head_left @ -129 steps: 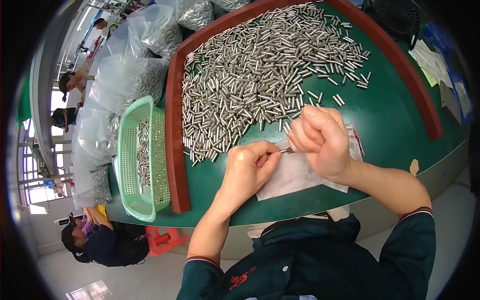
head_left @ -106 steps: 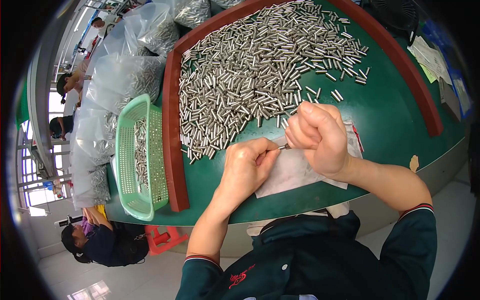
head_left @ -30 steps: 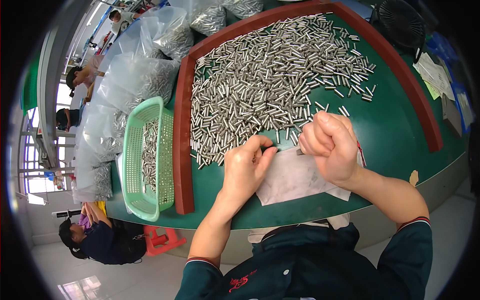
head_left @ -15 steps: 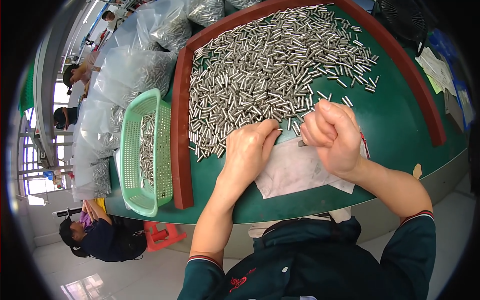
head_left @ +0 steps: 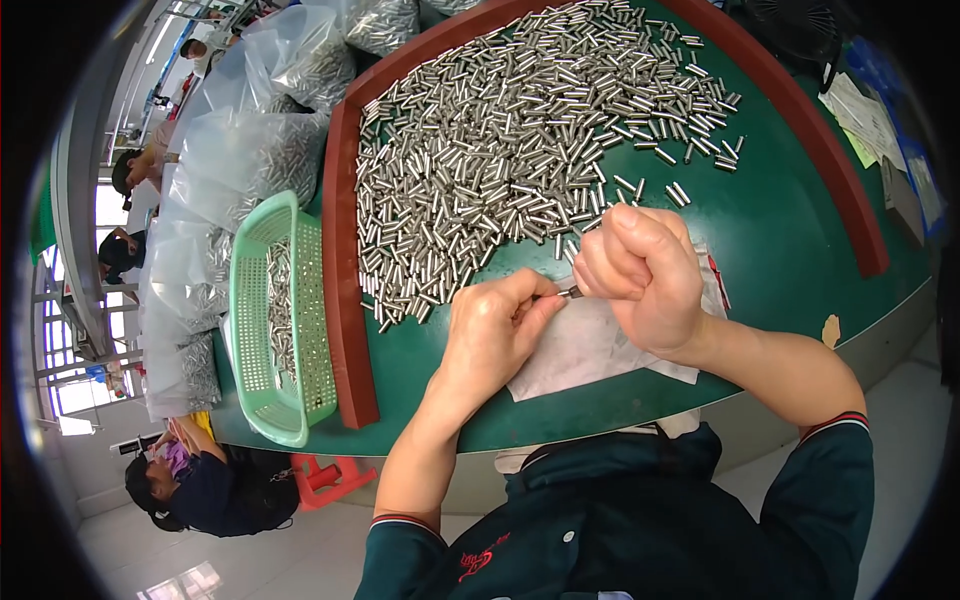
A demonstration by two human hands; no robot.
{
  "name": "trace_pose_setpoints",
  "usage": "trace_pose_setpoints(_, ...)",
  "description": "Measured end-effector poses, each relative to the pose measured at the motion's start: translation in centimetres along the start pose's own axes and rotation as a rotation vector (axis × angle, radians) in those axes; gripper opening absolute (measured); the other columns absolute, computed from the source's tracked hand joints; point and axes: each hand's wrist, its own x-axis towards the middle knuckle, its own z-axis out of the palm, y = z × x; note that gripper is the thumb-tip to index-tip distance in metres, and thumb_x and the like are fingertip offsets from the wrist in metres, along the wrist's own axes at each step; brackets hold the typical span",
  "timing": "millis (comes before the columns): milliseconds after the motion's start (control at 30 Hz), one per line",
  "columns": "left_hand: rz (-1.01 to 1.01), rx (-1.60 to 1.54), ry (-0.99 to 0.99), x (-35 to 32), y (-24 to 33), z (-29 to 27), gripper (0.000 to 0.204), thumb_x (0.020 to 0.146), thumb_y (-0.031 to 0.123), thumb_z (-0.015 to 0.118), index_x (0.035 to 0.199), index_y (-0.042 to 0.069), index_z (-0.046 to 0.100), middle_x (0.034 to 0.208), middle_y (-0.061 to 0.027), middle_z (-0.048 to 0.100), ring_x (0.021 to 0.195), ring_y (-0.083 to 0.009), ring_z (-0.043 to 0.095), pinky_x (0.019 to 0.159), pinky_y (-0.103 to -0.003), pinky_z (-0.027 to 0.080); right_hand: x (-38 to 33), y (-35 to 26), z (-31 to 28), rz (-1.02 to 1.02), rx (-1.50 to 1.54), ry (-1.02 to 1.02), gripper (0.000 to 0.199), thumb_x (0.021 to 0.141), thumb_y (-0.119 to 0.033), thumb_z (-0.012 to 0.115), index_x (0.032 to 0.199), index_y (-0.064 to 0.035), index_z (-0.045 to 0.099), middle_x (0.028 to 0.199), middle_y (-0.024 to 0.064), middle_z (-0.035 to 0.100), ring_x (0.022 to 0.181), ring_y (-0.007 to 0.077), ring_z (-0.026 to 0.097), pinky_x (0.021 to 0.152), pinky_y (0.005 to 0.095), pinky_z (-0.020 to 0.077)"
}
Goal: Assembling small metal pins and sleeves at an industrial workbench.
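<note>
My left hand (head_left: 492, 325) is closed in a pinch on a small metal pin (head_left: 571, 292), of which only a short piece shows. My right hand (head_left: 648, 275) is curled into a fist just right of that pin; what it holds, if anything, is hidden by the fingers. Both hands are above a smudged white cloth (head_left: 555, 358) at the near side of the green table. Beyond them spreads a large heap of short shiny metal pins (head_left: 490, 150). A few loose pins (head_left: 677, 193) lie apart from the heap, past my right hand.
Red-brown rails (head_left: 347, 300) border the heap. Left of them stands a light green basket (head_left: 312, 350) part-filled with pins. Clear plastic bags of metal parts (head_left: 255, 155) line the far left. At the right lie papers (head_left: 865, 120); a co-worker (head_left: 215, 480) sits beyond the table's left end.
My left hand has moved nearer, bringing the pin down close beside my right fist. The right fist has shifted slightly left. The whole view has moved a little.
</note>
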Motion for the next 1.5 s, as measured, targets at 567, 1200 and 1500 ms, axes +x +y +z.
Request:
trace_pose_setpoints(567,-0.027,-0.058,0.022,0.0,0.0,0.2,0.009,0.068,0.006,0.065,0.069,0.001,0.058,0.049,-0.0097,0.050,0.040,-0.0197,0.047,0.041,-0.030,0.037,-0.5,0.5,0.6,-0.042,-0.083,-0.001,0.040,0.087,-0.019,0.034,0.049,-0.0108,0.025,0.041,-0.0022,0.024,0.039,0.0075,0.018,0.041,0.0243,0.0192)
trace_pose_setpoints(1200,0.015,-0.001,0.085,-0.3,0.5,0.2,0.008,0.070,0.007,0.064,0.072,0.001,0.059,0.049,-0.0089,0.049,0.041,-0.0167,0.046,0.042,-0.028,0.038,-0.2,-0.4,0.6,-0.053,-0.103,-0.017,0.042,0.087,-0.020,0.036,0.048,-0.0109,0.023,0.040,-0.0016,0.025,0.039,0.0083,0.019,0.042,0.0250,0.0193)
trace_pose_setpoints(1500,-0.360,-1.511,-0.186,-0.1,-1.9,-1.7,0.012,0.087,0.017,0.049,0.086,0.005,0.049,0.073,-0.0022,0.045,0.052,-0.0038,0.027,0.045,-0.016,0.023,-0.4,0.0,0.4,-0.020,-0.087,-0.024,0.040,0.086,-0.018,0.036,0.049,-0.0114,0.023,0.040,-0.0022,0.023,0.039,0.0075,0.017,0.041,0.0249,0.0180)
